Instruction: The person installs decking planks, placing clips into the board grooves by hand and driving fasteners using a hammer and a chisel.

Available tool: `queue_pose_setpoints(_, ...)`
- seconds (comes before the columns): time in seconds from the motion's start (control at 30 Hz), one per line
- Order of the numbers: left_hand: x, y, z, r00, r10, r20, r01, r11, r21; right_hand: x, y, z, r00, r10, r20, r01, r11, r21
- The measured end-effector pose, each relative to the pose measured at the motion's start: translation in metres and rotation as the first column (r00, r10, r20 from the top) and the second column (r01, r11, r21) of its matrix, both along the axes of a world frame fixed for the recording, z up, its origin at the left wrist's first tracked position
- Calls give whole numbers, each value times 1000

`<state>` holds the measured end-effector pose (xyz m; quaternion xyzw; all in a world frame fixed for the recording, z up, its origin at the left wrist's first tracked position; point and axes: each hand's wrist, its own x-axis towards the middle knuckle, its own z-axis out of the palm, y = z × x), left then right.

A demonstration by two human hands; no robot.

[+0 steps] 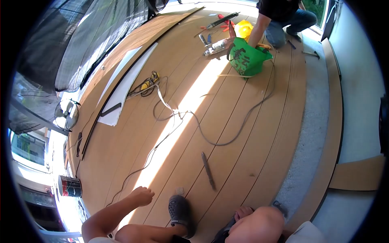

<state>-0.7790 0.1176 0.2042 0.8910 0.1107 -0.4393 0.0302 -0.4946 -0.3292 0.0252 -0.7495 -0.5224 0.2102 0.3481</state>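
Observation:
My left hand (142, 196) is held over the floorboards left of my dark clog (178, 208), its fingers curled closed. Whether anything small is inside it does not show. My right hand (244, 212) is mostly hidden behind my bent knee (259, 224). Only some fingers show, near a dark shoe, and what they touch is out of sight. A small pale square piece with a grid of dots (180, 190) lies just ahead of the clog. Farther forward, a long dark chisel-like bar (208, 171) rests on the boards.
Another person (269, 24) crouches at the far end, one arm in a green bag (249, 60). A grey cable (227, 143) loops over the brown boards. A caulking gun (223, 20), white sheets (127, 87), a fan (67, 114) and a paint bucket (69, 186) stand or lie around.

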Motion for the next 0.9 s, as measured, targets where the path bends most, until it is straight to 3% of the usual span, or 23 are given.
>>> queue_pose_setpoints(0.1,-65,-32,-9,948,274,-160,-278,961,-4,-2,0,-6,999,-17,-51,15,999,-38)
queue_pose_setpoints(0.17,-87,-49,-29,875,458,-157,-473,878,-75,-6,-2,-10,995,-37,-97,32,998,-54)
queue_pose_setpoints(0.27,-74,-58,-57,825,554,-108,-563,821,-91,-7,-3,-19,974,-99,-202,83,993,-88)
queue_pose_setpoints(0.33,-41,-43,-79,853,522,32,-516,850,-104,6,2,-25,926,-208,-315,183,977,-106)
queue_pose_setpoints(0.43,45,3,-100,830,444,337,-422,896,-139,76,50,-1,927,-373,-43,372,927,-47)
queue_pose_setpoints(0.5,118,38,-110,788,318,527,-309,945,-108,137,100,-17,861,-508,-26,508,861,-15)
queue_pose_setpoints(0.57,184,83,-141,647,175,743,-172,982,-81,200,161,-3,865,-458,206,425,886,185)
queue_pose_setpoints(0.6,225,101,-143,609,157,778,-155,985,-77,228,192,-1,864,-418,281,375,906,194)
queue_pose_setpoints(0.7,340,156,-167,536,169,827,-235,971,-46,287,268,5,880,-287,379,253,958,136)
queue_pose_setpoints(0.73,374,169,-167,513,206,833,-341,940,-22,295,282,-8,874,-301,380,271,953,133)
queue_pose_setpoints(0.77,402,197,-187,426,285,859,-378,918,-117,301,297,-26,846,-320,427,297,947,121)
queue_pose_setpoints(0.87,465,256,-210,251,320,914,-511,845,-155,312,315,-38,811,-307,499,333,942,38)
queue_pose_setpoints(0.9,479,286,-243,139,211,968,-504,856,-114,315,314,-36,806,-264,529,332,943,-37)
